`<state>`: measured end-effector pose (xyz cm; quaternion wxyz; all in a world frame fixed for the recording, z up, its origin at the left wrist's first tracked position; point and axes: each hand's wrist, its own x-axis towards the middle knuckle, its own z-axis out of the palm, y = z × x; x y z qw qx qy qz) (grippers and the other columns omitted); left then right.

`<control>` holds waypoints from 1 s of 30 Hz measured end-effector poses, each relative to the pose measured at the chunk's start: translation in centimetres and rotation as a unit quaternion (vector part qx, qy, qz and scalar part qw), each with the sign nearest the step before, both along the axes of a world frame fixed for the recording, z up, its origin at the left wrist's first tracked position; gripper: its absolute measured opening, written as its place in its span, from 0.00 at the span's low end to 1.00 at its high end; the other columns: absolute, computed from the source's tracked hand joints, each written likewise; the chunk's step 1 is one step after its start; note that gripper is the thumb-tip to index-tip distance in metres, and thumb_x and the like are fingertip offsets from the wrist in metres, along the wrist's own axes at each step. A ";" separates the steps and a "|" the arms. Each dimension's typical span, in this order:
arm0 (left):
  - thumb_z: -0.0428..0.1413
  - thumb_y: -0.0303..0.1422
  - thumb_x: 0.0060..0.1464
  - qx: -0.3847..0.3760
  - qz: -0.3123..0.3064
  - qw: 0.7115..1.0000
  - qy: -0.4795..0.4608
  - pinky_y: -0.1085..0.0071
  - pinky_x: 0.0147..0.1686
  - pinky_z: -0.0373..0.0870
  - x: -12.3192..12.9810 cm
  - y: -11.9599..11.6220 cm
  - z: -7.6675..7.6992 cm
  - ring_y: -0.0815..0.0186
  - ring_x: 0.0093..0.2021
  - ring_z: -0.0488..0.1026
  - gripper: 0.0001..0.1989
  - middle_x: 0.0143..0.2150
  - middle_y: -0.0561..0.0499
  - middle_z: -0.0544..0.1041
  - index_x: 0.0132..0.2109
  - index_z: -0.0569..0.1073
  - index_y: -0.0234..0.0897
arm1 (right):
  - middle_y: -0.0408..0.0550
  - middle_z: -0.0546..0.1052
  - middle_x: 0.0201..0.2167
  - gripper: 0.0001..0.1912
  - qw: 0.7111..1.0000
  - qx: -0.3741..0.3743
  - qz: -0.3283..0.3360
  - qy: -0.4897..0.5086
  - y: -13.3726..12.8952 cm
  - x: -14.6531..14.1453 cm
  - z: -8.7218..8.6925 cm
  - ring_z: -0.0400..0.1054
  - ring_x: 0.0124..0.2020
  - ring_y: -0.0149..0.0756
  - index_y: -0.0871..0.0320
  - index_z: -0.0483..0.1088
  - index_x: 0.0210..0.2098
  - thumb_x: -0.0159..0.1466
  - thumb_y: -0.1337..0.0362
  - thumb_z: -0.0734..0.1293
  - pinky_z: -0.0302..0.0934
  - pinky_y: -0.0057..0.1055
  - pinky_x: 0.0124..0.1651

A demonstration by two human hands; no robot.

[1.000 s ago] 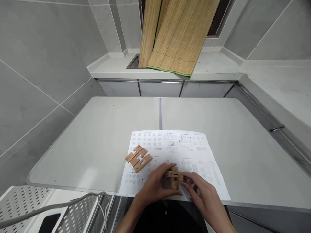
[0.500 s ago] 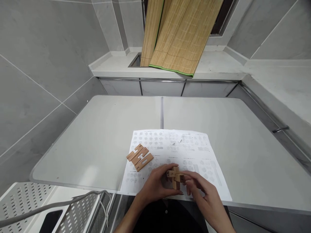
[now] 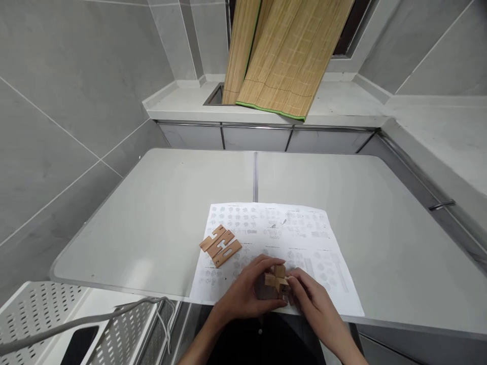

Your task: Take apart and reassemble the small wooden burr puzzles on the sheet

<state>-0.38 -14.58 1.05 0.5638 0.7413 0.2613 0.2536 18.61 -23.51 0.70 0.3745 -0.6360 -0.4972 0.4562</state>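
Note:
Between my hands, above the near part of the printed sheet (image 3: 243, 284), is a wooden burr puzzle (image 3: 277, 281) of crossed, interlocking blocks. My left hand (image 3: 253, 286) grips it from the left, fingers at its far side and thumb at its near side. From the right, my right hand (image 3: 310, 299) pinches it between thumb and fingers; some of those fingertips are hidden. Farther left on the sheet lie flat, notched wooden pieces (image 3: 221, 245), close together, with numbers marked on them.
The white folding table (image 3: 133, 218) has a seam (image 3: 255, 177) down its middle. Beyond it, a bamboo mat (image 3: 285, 66) hangs over the counter (image 3: 182, 104). At lower left are a perforated white basket (image 3: 34, 309), a grey cable (image 3: 91, 317) and a dark phone-like object (image 3: 80, 344).
The burr puzzle has turned and shows different faces. My right hand's fingers, looser before, have closed in on its right side. The flat pieces stay where they were on the sheet.

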 end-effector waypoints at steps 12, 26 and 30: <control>0.68 0.31 0.55 -0.052 0.050 0.997 -0.014 0.60 0.51 0.78 0.0 -0.4 -2.3 0.61 0.48 0.77 0.37 0.57 0.44 0.77 0.69 0.63 0.44 | 0.44 0.74 0.23 0.28 0.970 0.002 -0.154 -0.189 2.8 6.8 -0.6 0.67 0.24 0.39 0.54 0.73 0.33 0.72 0.40 0.58 0.59 0.32 0.29; 0.64 0.28 0.56 -0.036 0.043 0.998 -0.001 0.65 0.46 0.75 0.2 -0.3 -1.4 0.63 0.41 0.76 0.23 0.43 0.49 0.78 0.58 0.73 0.40 | 0.60 0.82 0.39 0.30 0.902 0.010 -0.255 -0.348 7.8 12.9 -3.2 0.73 0.38 0.53 0.59 0.77 0.40 0.71 0.40 0.58 0.59 0.40 0.37; 0.63 0.28 0.57 -0.029 0.044 0.999 0.002 0.65 0.46 0.74 0.2 -0.4 -1.4 0.63 0.41 0.76 0.21 0.43 0.49 0.78 0.57 0.74 0.41 | 0.60 0.81 0.42 0.28 0.892 0.006 -0.286 -0.350 6.5 12.2 -2.7 0.74 0.40 0.54 0.58 0.75 0.43 0.70 0.40 0.59 0.60 0.40 0.37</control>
